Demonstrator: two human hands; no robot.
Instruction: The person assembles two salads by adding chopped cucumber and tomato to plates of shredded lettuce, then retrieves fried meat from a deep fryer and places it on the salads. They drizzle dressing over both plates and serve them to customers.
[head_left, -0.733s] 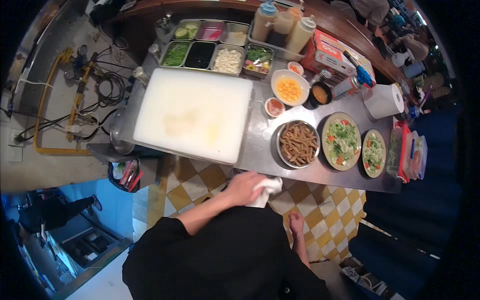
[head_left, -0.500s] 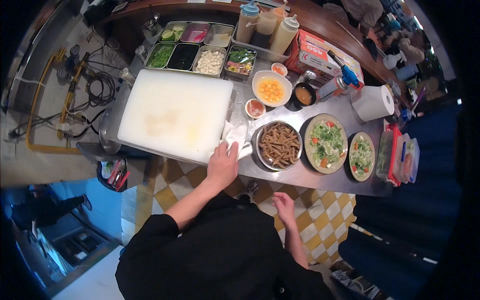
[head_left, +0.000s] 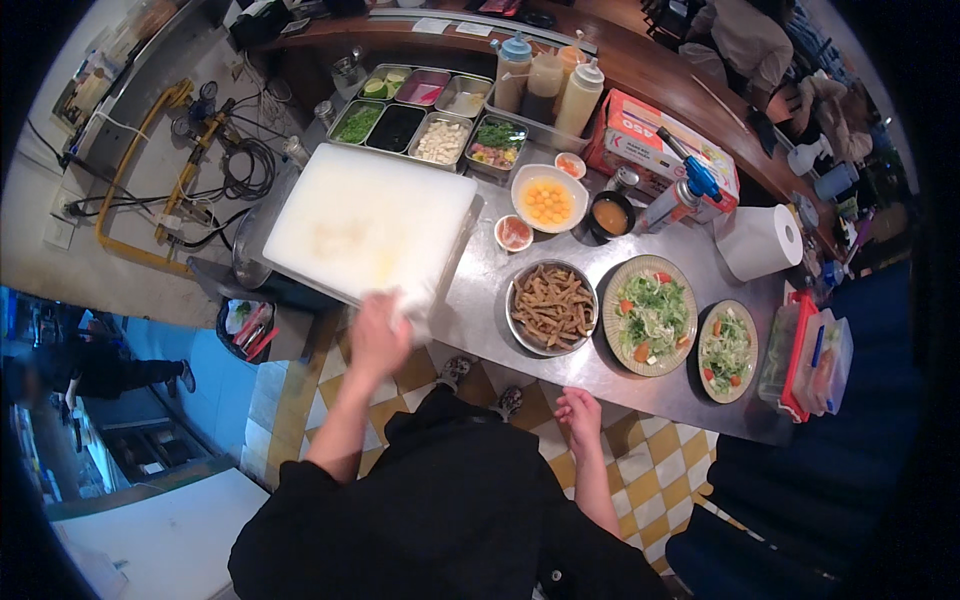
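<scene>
The cutting board is white, the counter bare steel grey. The floor is yellow-and-white chequered; the paper roll is white, and the two salads are green flecked with orange-red.

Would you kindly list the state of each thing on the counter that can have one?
Left hand: at the cutting board's near edge, on a white cloth.
Right hand: empty, off the counter.
Cutting board: bare, stained.
Metal bowl: full of fried strips.
Two salad plates: filled.
</scene>
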